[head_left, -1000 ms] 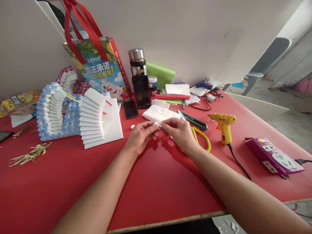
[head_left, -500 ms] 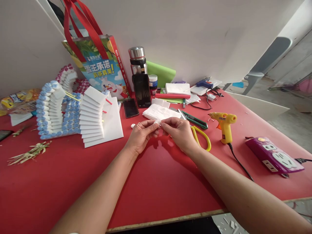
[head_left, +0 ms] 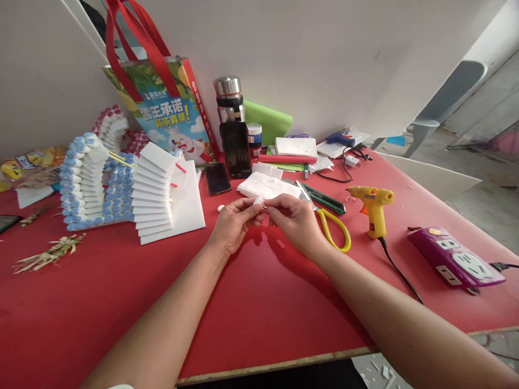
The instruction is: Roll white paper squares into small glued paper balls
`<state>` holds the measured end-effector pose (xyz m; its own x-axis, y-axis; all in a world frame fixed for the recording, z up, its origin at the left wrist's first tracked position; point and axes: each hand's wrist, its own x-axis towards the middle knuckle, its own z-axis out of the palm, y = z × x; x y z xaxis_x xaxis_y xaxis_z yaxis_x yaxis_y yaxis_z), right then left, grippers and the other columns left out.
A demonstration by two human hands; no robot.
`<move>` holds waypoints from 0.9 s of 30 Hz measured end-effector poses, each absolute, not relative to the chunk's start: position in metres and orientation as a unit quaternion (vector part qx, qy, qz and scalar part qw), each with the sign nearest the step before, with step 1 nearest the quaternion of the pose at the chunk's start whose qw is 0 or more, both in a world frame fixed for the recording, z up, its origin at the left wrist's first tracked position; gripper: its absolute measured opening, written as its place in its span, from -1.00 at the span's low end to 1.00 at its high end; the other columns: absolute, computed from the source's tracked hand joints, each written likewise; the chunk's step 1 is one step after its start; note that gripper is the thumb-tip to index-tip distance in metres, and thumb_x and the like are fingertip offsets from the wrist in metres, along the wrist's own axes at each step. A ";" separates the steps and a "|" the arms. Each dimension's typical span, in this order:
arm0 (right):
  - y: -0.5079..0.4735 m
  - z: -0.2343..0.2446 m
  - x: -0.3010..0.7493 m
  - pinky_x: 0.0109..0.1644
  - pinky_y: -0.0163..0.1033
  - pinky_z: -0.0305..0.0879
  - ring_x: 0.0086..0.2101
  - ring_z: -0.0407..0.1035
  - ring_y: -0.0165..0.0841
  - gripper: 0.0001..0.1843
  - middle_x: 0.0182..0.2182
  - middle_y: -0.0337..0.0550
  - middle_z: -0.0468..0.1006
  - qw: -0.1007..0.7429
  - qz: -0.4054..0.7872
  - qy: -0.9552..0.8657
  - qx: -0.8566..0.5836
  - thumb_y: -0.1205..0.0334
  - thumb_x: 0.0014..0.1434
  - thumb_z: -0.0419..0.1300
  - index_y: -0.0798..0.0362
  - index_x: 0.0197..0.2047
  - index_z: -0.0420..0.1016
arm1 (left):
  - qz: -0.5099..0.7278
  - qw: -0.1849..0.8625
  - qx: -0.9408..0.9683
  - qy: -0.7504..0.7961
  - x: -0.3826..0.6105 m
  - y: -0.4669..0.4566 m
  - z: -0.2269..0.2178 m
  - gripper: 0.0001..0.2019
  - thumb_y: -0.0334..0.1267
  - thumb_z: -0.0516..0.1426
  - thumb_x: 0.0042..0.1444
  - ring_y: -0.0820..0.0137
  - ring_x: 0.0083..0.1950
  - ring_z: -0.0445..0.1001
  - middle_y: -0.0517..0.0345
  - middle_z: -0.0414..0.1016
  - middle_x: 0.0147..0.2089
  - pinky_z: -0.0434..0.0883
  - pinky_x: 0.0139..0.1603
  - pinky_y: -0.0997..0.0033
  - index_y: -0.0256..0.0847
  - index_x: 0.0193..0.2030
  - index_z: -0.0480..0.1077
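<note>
Between my two hands is a small twisted piece of white tissue paper [head_left: 258, 200]. My left hand [head_left: 235, 224] pinches it between thumb and forefinger. The fingertips of my right hand [head_left: 298, 220] are closed at its right end; the part inside them is hidden. Just beyond my fingers lies a stack of white tissue sheets [head_left: 263, 185]. A small white lump [head_left: 220, 208] sits by my left hand. Yellow-handled scissors [head_left: 340, 231] lie beside my right hand, and a green utility knife [head_left: 324, 199] is behind them.
On the right are a yellow glue gun [head_left: 372, 208] and a purple power box [head_left: 456, 258]. On the left stand a stepped white foam piece [head_left: 152, 200] and a blue-and-white model [head_left: 81, 183]. Phones [head_left: 235, 148], a steel flask [head_left: 227, 97] and a carrier bag [head_left: 170, 116] are behind.
The white tissue piece now stands up more between my fingertips. My right fingers have shifted slightly while both hands stay in nearly the same place.
</note>
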<state>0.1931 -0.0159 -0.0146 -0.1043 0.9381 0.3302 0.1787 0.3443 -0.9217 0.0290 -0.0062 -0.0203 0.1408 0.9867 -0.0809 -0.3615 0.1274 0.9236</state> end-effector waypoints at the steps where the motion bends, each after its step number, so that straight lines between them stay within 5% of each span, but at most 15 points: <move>1: -0.015 -0.015 0.194 -0.26 -0.26 0.34 -0.38 0.43 -0.40 -0.81 -0.32 -0.12 0.60 0.510 0.337 -0.662 -0.434 0.26 0.19 0.19 0.09 -0.22 0.62 | 0.525 0.641 0.401 0.392 0.029 -0.006 -0.020 -0.74 -0.20 0.42 -0.06 0.56 -0.42 0.43 0.14 0.54 -0.34 0.39 -0.35 0.54 -0.31 -0.28 0.58; 8: -0.015 -0.015 0.195 -0.30 -0.29 0.32 -0.40 0.41 -0.42 -0.88 -0.36 -0.17 0.58 0.509 0.318 -0.671 -0.435 0.30 0.17 0.21 0.09 -0.29 0.60 | 0.506 0.646 0.418 0.389 0.028 -0.006 -0.020 -0.75 -0.19 0.41 -0.04 0.55 -0.45 0.41 0.14 0.52 -0.39 0.35 -0.42 0.53 -0.31 -0.27 0.59; 23: -0.019 -0.018 0.193 -0.22 -0.26 0.35 -0.31 0.44 -0.37 -0.73 -0.25 -0.09 0.56 0.493 0.214 -0.745 -0.395 0.36 0.24 0.12 0.06 -0.10 0.62 | 0.535 0.617 0.417 0.399 0.027 -0.003 -0.024 -0.74 -0.17 0.40 -0.03 0.56 -0.43 0.42 0.16 0.51 -0.39 0.37 -0.37 0.53 -0.31 -0.27 0.58; 27: -0.018 -0.012 0.196 -0.24 -0.25 0.37 -0.34 0.45 -0.37 -0.83 -0.31 -0.12 0.57 0.504 0.259 -0.718 -0.405 0.33 0.21 0.17 0.05 -0.20 0.60 | 0.522 0.624 0.430 0.391 0.027 -0.004 -0.022 -0.74 -0.17 0.40 -0.03 0.56 -0.45 0.40 0.15 0.52 -0.38 0.37 -0.41 0.53 -0.30 -0.27 0.59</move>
<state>0.1960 -0.0182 -0.0124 -0.1649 0.8423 0.5131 0.3205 0.5378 -0.7798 0.0266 -0.0040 -0.0219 0.1494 0.9880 -0.0387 -0.3164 0.0848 0.9448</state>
